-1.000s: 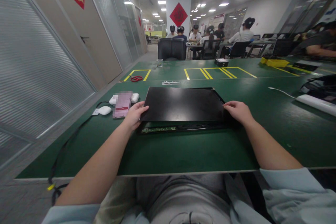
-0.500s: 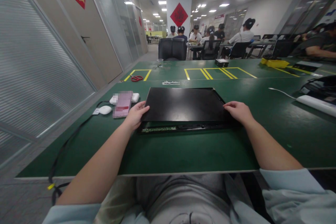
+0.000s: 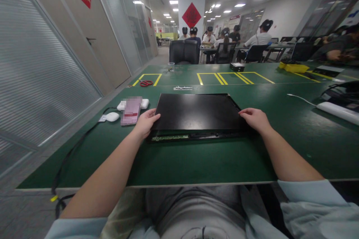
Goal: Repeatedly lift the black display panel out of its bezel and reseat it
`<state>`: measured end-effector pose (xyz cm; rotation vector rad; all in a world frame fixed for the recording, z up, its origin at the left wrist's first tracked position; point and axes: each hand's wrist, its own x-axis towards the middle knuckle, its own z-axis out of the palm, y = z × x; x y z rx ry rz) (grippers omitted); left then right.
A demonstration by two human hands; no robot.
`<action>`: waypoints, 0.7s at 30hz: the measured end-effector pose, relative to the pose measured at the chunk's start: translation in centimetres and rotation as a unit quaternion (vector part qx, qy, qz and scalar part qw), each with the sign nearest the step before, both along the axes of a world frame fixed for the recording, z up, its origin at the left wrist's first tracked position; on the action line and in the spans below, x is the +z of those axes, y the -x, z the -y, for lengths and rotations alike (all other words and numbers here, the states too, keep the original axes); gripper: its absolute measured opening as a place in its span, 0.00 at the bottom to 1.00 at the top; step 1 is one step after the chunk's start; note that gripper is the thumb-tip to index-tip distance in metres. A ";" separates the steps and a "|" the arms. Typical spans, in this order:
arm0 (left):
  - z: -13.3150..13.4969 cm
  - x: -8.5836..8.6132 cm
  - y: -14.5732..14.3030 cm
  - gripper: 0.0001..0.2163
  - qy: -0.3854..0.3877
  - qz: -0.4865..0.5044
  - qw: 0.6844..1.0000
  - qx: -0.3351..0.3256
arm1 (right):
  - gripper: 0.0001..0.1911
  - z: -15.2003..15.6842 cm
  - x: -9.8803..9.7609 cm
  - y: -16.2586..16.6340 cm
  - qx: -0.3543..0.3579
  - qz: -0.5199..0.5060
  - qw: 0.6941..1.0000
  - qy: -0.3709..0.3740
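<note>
A flat black screen panel (image 3: 196,112) lies face up over a shallow black frame. Its near edge is apart from the frame, and a strip with a green circuit board (image 3: 169,138) shows in the gap. My left hand (image 3: 146,122) grips the panel's left edge near the front corner, thumb on top and fingers at the side. At the right edge, my right hand (image 3: 254,118) pinches the panel between thumb and fingers. What lies under the panel is hidden.
Left of the panel are a pink phone (image 3: 131,111) and a white rounded device (image 3: 112,117) on a black cable. Red scissors (image 3: 146,83) and small white pieces (image 3: 183,88) lie beyond. A white bar (image 3: 338,112) with a cord is at right. People sit in the background.
The panel and both hands stay almost in the same place. Only a very slight shift shows at the near edge.
</note>
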<state>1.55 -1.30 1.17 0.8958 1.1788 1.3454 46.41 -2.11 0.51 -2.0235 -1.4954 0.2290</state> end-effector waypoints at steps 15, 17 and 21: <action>0.1 0.0 -0.1 0.16 -0.005 0.006 1.000 0.006 | 0.11 0.1 0.0 -0.1 -0.003 0.011 1.000 -0.006; 0.0 -0.1 -0.1 0.16 -0.006 0.004 1.000 0.015 | 0.10 0.0 0.0 -0.2 -0.003 0.008 1.000 -0.010; 0.0 -0.2 -0.1 0.16 -0.012 -0.002 1.000 0.020 | 0.11 0.0 0.0 -0.2 -0.002 0.003 1.000 -0.003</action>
